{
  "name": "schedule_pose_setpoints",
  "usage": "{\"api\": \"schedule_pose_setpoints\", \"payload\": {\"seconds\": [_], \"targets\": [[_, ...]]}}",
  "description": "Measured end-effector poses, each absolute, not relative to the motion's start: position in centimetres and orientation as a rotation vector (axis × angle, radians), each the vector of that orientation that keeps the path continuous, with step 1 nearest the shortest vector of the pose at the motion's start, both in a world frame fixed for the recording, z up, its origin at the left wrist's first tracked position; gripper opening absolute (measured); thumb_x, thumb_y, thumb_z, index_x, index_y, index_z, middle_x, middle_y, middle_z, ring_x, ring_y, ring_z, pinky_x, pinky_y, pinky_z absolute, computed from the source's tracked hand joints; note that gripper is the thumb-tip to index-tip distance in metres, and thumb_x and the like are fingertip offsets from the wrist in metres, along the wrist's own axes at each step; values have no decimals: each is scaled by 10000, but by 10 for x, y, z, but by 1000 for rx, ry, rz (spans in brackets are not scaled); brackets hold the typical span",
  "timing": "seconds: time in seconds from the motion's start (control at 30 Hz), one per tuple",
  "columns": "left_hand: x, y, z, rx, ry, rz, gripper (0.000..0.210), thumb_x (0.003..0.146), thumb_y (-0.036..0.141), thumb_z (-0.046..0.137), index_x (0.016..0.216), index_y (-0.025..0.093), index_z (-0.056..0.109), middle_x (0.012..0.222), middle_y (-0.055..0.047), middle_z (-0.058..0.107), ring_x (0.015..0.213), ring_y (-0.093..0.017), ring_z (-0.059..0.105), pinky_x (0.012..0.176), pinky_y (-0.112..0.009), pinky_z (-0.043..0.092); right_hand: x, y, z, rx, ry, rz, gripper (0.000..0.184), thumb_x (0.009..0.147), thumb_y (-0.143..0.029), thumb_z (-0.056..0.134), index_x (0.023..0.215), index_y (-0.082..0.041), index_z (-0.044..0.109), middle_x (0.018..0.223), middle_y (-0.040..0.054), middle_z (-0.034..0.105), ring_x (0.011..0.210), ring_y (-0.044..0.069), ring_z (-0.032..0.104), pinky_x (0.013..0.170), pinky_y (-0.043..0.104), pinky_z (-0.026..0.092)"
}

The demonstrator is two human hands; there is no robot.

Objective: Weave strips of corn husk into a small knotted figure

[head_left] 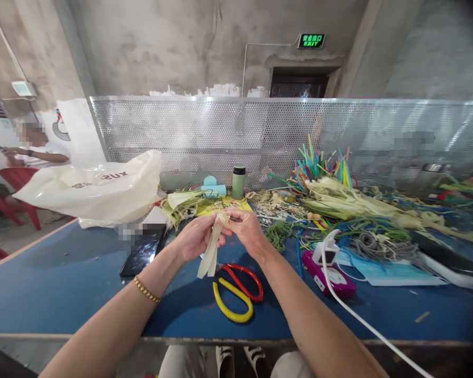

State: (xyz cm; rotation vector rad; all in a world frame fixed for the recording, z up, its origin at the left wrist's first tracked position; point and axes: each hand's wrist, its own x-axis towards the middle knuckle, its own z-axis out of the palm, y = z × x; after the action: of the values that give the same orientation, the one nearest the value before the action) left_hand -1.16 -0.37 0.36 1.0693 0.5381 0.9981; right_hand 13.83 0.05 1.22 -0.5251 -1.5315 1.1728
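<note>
A white bag [90, 184] lies on the tabletop [63, 294] near a dark tablet [141, 257]. A green bottle [238, 185] stands before a perforated metal panel [189, 131]. At right, a white charger [324, 255] sits on a purple power block [342, 285] near a face mask [400, 274]. An exit sign [311, 41] glows above a doorway [298, 86].

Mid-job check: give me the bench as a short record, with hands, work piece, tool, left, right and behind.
Left hand: fingers around the pale strip
Right hand: pinching its upper end
Work piece: pale strip, two tails hanging down
Tool: scissors, red and yellow handles, on the blue table
Left: white bag, dark-screened device
Right: purple power strip, white plug
Behind: green bottle
</note>
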Motion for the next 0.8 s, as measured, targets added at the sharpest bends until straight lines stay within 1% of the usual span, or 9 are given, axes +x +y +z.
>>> {"api": "schedule_pose_setpoints", "payload": {"seconds": [0.13, 0.23, 0.3, 0.4, 0.5, 0.57, 0.6, 0.7, 0.8], "targets": [[-7, -8, 6, 1110, 562, 1062, 310, 944, 344, 467, 899, 86, 632, 751, -115, 686, 552, -146, 617, 533, -247, 484, 137, 0, 12, -516, -1548, 1220, 305, 739, -452, 731, 713, -166, 628, 465, -76, 433, 397, 129, 561, 426, 273, 509], [-4, -13, 9, 1127, 554, 1092, 386, 922, 443, 490, 843, 91, 628, 699, -90, 655, 526, -126, 574, 509, -230, 440, 136, -1, 11, -556, -1492, 1215, 327, 730, -465, 733, 687, -183, 573, 448, -80, 448, 390, 140, 571, 421, 267, 492], [-2, -15, 9, 1184, 529, 1109, 377, 887, 462, 549, 825, 97, 623, 688, -66, 628, 517, -103, 534, 507, -216, 403, 134, -1, 9, -582, -1463, 1199, 351, 724, -483, 730, 664, -187, 550, 449, -72, 478, 387, 140, 568, 424, 266, 481], [-3, -15, 7, 1310, 512, 1129, 317, 848, 409, 630, 768, 104, 601, 675, -30, 578, 502, -58, 444, 502, -195, 335, 133, 1, 8, -632, -1434, 1164, 350, 715, -497, 726, 707, -178, 580, 511, -41, 560, 428, 128, 563, 473, 266, 485], [-5, -15, 6, 1390, 530, 1119, 346, 862, 423, 606, 725, 106, 582, 645, -15, 539, 495, -44, 375, 484, -191, 272, 136, 5, 9, -670, -1394, 1071, 351, 654, -440, 784, 794, -166, 616, 662, -13, 632, 555, 113, 583, 576, 249, 494], [-7, -15, 6, 1421, 550, 1096, 368, 865, 444, 593, 717, 107, 583, 631, -14, 529, 490, -44, 351, 476, -196, 247, 140, 6, 13, -677, -1422, 1023, 348, 642, -420, 794, 808, -162, 631, 720, -5, 637, 624, 110, 580, 628, 241, 491], [-7, -15, 6, 1433, 561, 1086, 367, 864, 450, 590, 732, 107, 592, 628, -14, 526, 487, -44, 341, 472, -198, 237, 142, 6, 15, -679, -1463, 1006, 334, 658, -424, 783, 807, -161, 640, 706, -8, 626, 628, 109, 568, 633, 241, 485], [-8, -15, 6, 1466, 591, 1036, 352, 870, 449, 579, 836, 103, 633, 612, -11, 516, 486, -50, 336, 462, -201, 216, 150, 4, 19, -687, -1629, 951, 288, 749, -447, 708, 777, -166, 650, 571, -35, 552, 544, 101, 498, 555, 233, 432], [-10, -14, 5, 1505, 600, 961, 349, 883, 439, 563, 893, 99, 641, 593, -13, 510, 497, -62, 360, 460, -201, 220, 156, 4, 21, -697, -1737, 897, 312, 800, -452, 657, 679, -169, 614, 502, -38, 511, 486, 95, 451, 479, 225, 353]]}}
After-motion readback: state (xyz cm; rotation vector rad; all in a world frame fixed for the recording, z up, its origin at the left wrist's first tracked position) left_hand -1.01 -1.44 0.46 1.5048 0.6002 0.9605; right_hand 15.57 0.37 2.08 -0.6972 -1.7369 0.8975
